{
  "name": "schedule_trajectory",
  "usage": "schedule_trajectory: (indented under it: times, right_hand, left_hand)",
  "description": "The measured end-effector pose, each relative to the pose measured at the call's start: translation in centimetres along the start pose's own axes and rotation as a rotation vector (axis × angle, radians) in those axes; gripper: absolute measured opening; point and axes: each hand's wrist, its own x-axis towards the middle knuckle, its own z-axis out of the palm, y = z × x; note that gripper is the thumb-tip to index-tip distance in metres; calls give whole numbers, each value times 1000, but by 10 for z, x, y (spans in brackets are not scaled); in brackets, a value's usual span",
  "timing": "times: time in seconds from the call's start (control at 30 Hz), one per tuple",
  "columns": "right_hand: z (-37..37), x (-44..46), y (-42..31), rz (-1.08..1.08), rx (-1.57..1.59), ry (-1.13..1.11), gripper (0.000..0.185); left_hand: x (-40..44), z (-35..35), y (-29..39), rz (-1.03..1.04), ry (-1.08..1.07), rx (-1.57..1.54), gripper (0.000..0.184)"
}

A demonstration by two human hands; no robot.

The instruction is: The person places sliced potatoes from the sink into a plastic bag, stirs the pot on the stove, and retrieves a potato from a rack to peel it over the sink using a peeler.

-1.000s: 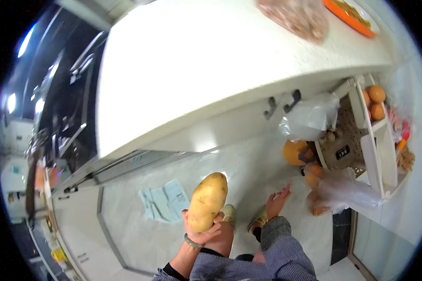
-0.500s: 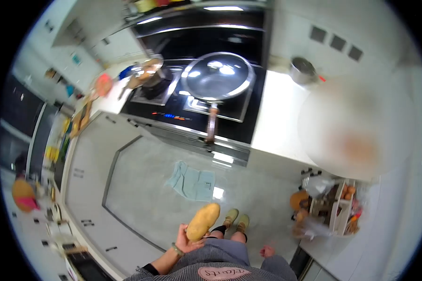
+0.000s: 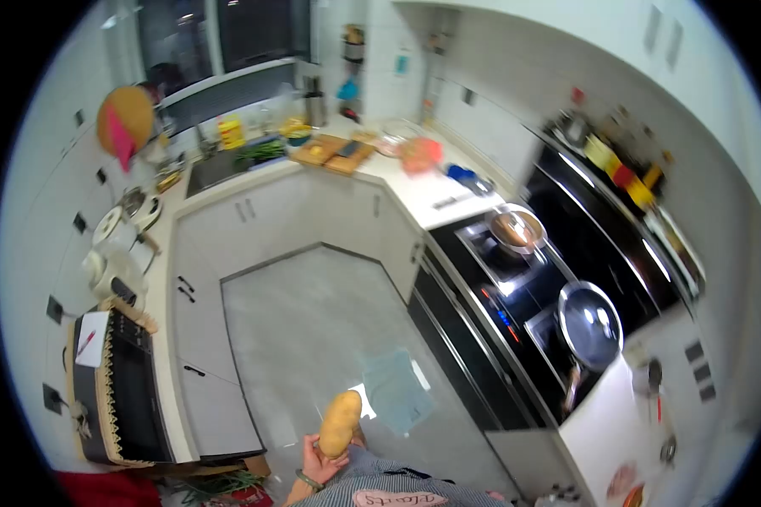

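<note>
A large yellow-brown potato (image 3: pixel 341 424) is held up in front of my apron, over the floor. My left hand (image 3: pixel 320 463), with a bracelet at the wrist, wraps its fingers round the lower end of it. My right hand cannot be made out at the bottom edge, beside the striped apron (image 3: pixel 397 490).
A light blue cloth (image 3: pixel 397 391) lies on the grey floor. On the right, a lidded pan (image 3: pixel 590 328) and a pot (image 3: pixel 517 228) stand on the cooktop. Cutting boards (image 3: pixel 334 153) and green vegetables (image 3: pixel 262 152) lie near the sink (image 3: pixel 214 173). An oven (image 3: pixel 135 397) stands at left.
My view has turned left toward the sink and window, so the cooktop now appears at right. The potato stays in my left hand. My right hand has dropped out of clear sight.
</note>
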Motion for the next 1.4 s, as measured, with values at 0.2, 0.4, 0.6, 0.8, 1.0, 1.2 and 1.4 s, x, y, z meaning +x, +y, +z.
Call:
schedule_trajectory:
  times: [0.2,0.4,0.6,0.8,1.0,1.2,1.4]
  right_hand:
    - [25,14,-210,-132,-134,-28,18]
    - [68,40,-375,-148,-227,-70,18]
    - [104,109,-533,-96,-232,-55,19]
    - [188,188,-784,-335,-84,-51,20]
    - [404,163,-1088,-975,-529,-336,24]
    - [628,-30,-1213,-942,-573,-1018,37]
    - [732,-107,-1278,-442,-334,-1150,51]
  left_hand:
    - [16,-50,135,300,275,364,61]
    - [33,-30,229,568,429,418,58]
    - [88,14,338,632,362,162,58]
    - [156,17,491,808,373,130,60]
    - [185,24,608,975,326,67,62]
    - [233,-10,741,971,688,84,51]
    - [300,-39,923,883,692,468,53]
